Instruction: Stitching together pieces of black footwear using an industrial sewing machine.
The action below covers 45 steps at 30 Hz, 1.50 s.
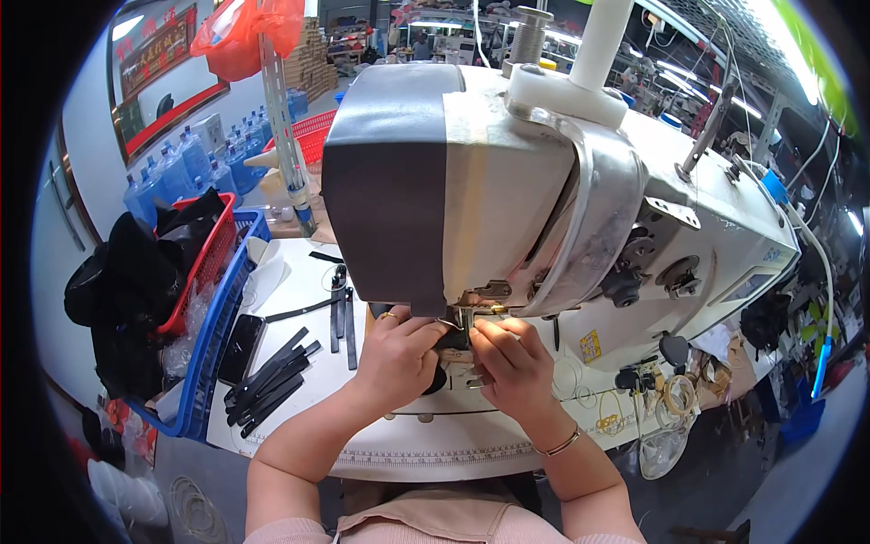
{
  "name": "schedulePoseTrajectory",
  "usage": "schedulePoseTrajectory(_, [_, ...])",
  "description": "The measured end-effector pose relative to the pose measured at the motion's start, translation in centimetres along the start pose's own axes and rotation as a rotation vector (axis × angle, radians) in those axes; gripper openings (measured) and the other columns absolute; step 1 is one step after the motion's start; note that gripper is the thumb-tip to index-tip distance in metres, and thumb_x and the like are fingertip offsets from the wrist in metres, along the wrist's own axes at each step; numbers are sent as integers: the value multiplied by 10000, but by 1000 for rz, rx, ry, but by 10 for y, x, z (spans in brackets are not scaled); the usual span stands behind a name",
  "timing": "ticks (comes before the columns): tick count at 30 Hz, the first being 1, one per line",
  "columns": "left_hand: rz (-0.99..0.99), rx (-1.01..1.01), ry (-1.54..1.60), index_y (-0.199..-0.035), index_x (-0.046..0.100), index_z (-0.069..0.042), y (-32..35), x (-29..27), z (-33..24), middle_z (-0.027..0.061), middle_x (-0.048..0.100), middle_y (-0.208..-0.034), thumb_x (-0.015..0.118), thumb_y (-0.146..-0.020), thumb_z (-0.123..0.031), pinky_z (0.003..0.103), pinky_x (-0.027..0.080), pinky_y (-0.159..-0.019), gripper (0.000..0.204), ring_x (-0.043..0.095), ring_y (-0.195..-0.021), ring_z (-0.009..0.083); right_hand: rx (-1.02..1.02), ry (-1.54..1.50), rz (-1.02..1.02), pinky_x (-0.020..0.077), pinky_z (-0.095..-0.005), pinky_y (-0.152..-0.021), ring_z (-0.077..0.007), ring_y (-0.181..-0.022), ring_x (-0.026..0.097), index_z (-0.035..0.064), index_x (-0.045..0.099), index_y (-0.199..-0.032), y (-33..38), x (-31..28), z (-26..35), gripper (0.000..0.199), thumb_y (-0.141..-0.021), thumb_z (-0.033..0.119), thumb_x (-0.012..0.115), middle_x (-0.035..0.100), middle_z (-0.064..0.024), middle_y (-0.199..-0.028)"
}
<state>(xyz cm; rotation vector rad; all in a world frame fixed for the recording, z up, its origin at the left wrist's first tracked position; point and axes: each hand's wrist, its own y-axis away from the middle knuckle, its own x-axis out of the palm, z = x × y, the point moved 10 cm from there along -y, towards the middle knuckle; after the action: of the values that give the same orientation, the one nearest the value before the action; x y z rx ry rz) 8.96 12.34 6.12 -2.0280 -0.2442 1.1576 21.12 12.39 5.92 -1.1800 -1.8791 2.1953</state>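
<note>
A large sewing machine (507,181) with a grey and cream head stands right in front of me. Both hands are close together at its needle area (464,317). Between them, a small black piece (451,341) shows under the presser foot; the fingers cover most of it. My left hand (399,358) comes in from the left, fingers bent and pressed down on the piece's left side. On the other side my right hand (514,367) pinches at its edge with curled fingers. Whether the piece is fabric or leather cannot be made out.
Black strips (272,381) lie piled on the white table, with more strips (344,317) behind. A dark phone (241,349) sits beside a blue basket (204,363) and a red basket (201,272) with black items. Thread coils (678,396) and cords lie at right.
</note>
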Motion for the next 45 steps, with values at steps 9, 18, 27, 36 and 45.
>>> schedulePoseTrajectory(9, [-17, 25, -16, -890, 661, -15, 2, 0, 1, 102, 666, -885, 561, -644, 35, 379, 464, -738, 270, 587, -814, 305, 141, 168, -210, 490, -343, -741, -239, -819, 608, 54, 651, -901, 40, -77, -45, 186, -723, -1, 658, 663, -61, -918])
schedulePoseTrajectory(18, [-7, 69, -82, -929, 656, -17, 2, 3, -6, 135, 669, -897, 538, -655, 36, 365, 457, -717, 303, 612, -783, 301, 524, 537, -382, 477, -333, -715, -256, -800, 600, -11, 637, -860, 96, -204, -151, 36, -836, 15, 630, 650, -111, -867])
schedulePoseTrajectory(27, [-17, 37, -89, -908, 650, -19, 3, 4, -6, 99, 655, -846, 566, -650, 43, 384, 456, -768, 279, 573, -785, 304, 588, 436, -452, 364, -235, -509, -111, -577, 480, -32, 602, -763, 127, -187, -157, 161, -883, 74, 620, 615, -73, -776])
schedulePoseTrajectory(36, [-67, 119, -157, -970, 658, -48, 7, 1, -18, 73, 656, -992, 569, -670, 24, 359, 457, -769, 321, 601, -922, 281, 608, 431, -472, 417, -266, -573, -153, -651, 534, -41, 589, -733, 129, -186, -158, 214, -892, 100, 613, 620, -91, -794])
schedulePoseTrajectory(45, [-57, 148, -198, -1009, 649, -53, 11, -1, -24, 58, 641, -1041, 571, -703, -5, 335, 447, -790, 319, 601, -947, 249, 645, 407, -486, 430, -286, -565, -189, -658, 579, -28, 605, -743, 134, -185, -161, 177, -876, 88, 622, 646, -121, -814])
